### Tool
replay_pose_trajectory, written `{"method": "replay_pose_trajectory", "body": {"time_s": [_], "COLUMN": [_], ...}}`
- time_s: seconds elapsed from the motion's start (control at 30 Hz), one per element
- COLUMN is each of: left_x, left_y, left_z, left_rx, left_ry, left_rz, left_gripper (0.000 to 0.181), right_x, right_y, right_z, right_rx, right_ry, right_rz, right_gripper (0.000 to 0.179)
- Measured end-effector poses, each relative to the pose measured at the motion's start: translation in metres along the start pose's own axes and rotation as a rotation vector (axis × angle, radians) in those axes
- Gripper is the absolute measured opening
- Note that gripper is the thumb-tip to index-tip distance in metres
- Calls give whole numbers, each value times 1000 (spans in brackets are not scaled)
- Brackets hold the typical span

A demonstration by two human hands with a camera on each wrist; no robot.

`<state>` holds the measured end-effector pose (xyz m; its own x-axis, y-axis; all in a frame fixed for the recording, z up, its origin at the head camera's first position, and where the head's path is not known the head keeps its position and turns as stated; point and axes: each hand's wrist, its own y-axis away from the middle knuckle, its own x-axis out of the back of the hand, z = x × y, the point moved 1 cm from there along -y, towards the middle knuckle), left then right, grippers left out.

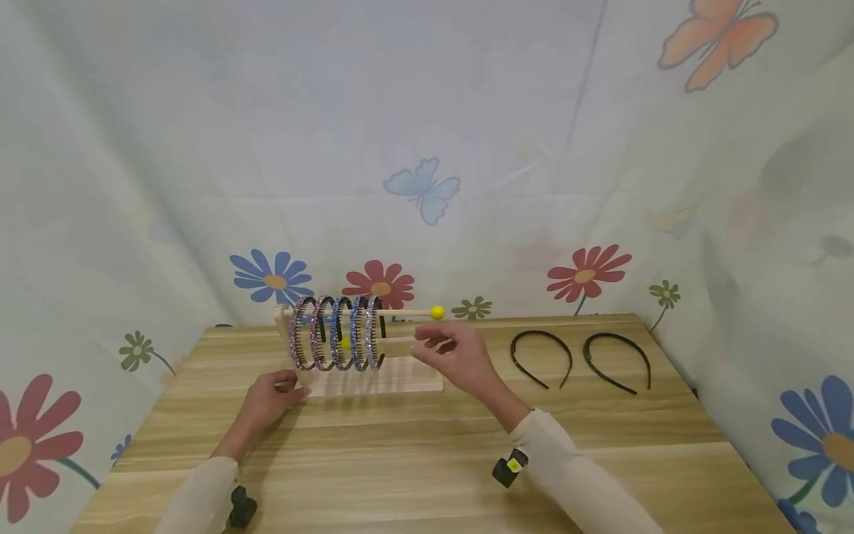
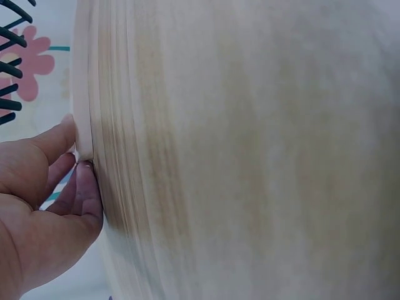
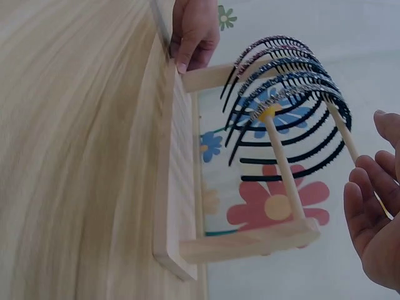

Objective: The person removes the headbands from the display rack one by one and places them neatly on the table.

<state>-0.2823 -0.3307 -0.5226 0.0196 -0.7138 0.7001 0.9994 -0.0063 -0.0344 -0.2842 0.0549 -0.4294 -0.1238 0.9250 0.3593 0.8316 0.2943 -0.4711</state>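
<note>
A wooden rack (image 1: 410, 377) stands on the table, with rods tipped by yellow balls (image 1: 437, 312). Several glittery toothed headbands (image 1: 336, 334), pink, blue and silver, hang in a row on its rod; the silver one (image 1: 371, 334) is nearest the rod's free end. At the rack's left end, my left hand (image 1: 270, 400) pinches the edge of the base (image 2: 82, 81) between thumb and fingers. My right hand (image 1: 460, 357) is beside the rod's yellow-tipped end, its fingers loosely bent and apart from the headbands. In the right wrist view, part of the rod (image 3: 340, 128) disappears behind these fingers (image 3: 356, 219).
Two plain black headbands (image 1: 542, 334) (image 1: 617, 336) lie on the wooden table (image 1: 373, 460), right of the rack. Behind the table's far edge hangs a white cloth (image 1: 320, 148) printed with flowers and butterflies.
</note>
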Motion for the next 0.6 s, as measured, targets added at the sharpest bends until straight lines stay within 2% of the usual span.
{"method": "replay_pose_trajectory", "body": {"time_s": [0.3, 0.6], "left_x": [0, 1], "left_y": [1, -1], "left_z": [-1, -1], "left_rx": [12, 11], "left_ry": [2, -2], "left_rz": [-1, -5], "left_gripper": [49, 50], "right_x": [-35, -60], "right_y": [-3, -8], "right_z": [7, 6], "right_rx": [-69, -125], "right_ry": [-39, -57], "right_rz": [-73, -93], "right_gripper": [36, 38]}}
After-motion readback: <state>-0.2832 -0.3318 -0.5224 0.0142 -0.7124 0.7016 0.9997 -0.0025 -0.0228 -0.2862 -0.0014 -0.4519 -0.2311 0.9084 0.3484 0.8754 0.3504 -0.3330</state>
